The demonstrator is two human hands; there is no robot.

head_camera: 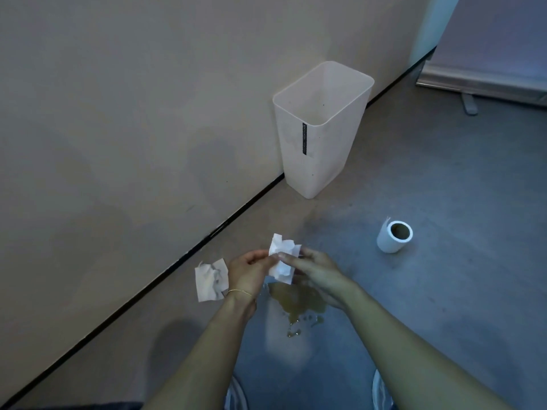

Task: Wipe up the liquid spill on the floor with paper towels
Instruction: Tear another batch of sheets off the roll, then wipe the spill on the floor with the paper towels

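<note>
Amber liquid puddle [299, 304] on grey floor [450, 297], far edge hidden under the hands. Left hand [251, 270] and right hand [315, 270] both pinch a crumpled white paper towel sheet [281, 260] just above it. Second crumpled white sheet [210, 280] lies to the left, edge behind the wrist. Beyond: white paper roll [393, 236], white plastic bin [319, 149], contents unclear.

Both bare forearms reach forward and converge; the left grip [250, 272] and the right grip [313, 269] meet fingertip to fingertip, each pinching the crumpled paper towel [282, 249]; a thin bracelet [240, 292] circles the left wrist.
</note>
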